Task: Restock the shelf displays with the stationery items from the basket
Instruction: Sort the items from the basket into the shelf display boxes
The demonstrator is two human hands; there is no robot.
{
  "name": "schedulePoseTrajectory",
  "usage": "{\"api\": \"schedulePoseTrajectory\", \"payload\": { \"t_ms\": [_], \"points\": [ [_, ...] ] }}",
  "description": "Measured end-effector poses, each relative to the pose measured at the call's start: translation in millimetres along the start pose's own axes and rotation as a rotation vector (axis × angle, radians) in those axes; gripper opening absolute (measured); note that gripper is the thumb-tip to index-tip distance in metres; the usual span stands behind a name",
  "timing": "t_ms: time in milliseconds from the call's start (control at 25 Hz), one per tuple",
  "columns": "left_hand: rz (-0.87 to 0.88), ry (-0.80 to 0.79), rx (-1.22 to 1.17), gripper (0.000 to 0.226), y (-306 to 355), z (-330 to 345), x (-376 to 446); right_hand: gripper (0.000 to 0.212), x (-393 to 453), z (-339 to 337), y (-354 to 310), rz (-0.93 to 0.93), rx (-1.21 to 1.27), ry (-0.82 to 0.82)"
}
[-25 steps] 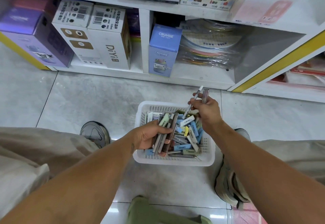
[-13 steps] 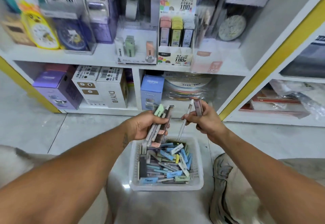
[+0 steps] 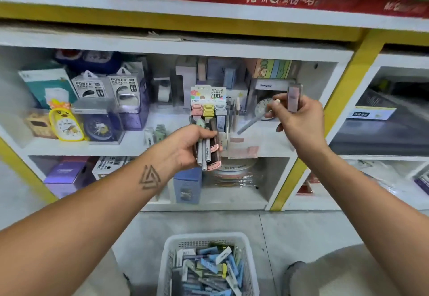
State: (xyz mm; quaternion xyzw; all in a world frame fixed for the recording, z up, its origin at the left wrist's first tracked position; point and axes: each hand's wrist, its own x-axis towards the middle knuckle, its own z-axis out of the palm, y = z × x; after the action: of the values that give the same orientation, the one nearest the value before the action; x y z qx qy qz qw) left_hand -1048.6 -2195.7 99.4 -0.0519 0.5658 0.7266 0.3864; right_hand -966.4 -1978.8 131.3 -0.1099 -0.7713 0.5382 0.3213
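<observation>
Head view looks down past both forearms at a white shelf (image 3: 130, 143) crowded with boxed goods, with the basket (image 3: 168, 261) on the floor below, full of small blue, white and yellow stationery packs. The left hand (image 3: 185, 147) is wrapped around a bundle of pens and flat lead cases (image 3: 207, 150), fingers curled round the front and thumb out of sight behind, so the bundle stands roughly upright just in front of the lead display box (image 3: 208, 107) on the middle shelf. The right hand (image 3: 299, 119) is raised further right, pinching a pale pink case (image 3: 294, 97) upright between thumb and upper fingers while a grey pen (image 3: 249, 123) angles down and left from the lower fingers (how firmly that pen is held I cannot tell; the frame is blurred). These items are likely very light and stiff, with smooth plastic skins that slide against one another, so the bundle in the left hand probably needs a steady squeeze around its middle rather than near one end, or single pieces may slip out at the bottom. The flat case should take a pinch across its broad faces well. The pen, being round and slick, is best taken near its middle and fed end-first into its display slot. Nothing here seems fragile, though the cardboard display could tip if pushed.
</observation>
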Motion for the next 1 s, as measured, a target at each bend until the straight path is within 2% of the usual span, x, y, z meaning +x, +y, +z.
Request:
{"api": "schedulePoseTrajectory", "payload": {
  "t_ms": [80,280,480,800,1000],
  "points": [
    [0.012,-0.003,-0.058,0.011,11.5,7.7,8.5,0.009,19.3,3.2,-0.1,-0.100,-0.151,0.030],
    [0.033,0.010,-0.083,0.009,20.9,13.9,40.3,0.013,45.7,26.2,34.3,-0.247,-0.537,-0.010],
    [0.056,0.047,-0.105,0.009,31.0,11.3,61.6,0.021,66.0,42.8,62.7,-0.271,-0.583,-0.057],
    [0.059,0.058,-0.111,0.008,37.4,9.1,77.8,0.019,84.9,53.6,77.8,-0.244,-0.665,-0.068],
    [0.054,0.054,-0.126,0.010,36.1,8.2,78.8,0.023,83.5,54.4,77.8,-0.331,-0.688,-0.115]
  ]
}}
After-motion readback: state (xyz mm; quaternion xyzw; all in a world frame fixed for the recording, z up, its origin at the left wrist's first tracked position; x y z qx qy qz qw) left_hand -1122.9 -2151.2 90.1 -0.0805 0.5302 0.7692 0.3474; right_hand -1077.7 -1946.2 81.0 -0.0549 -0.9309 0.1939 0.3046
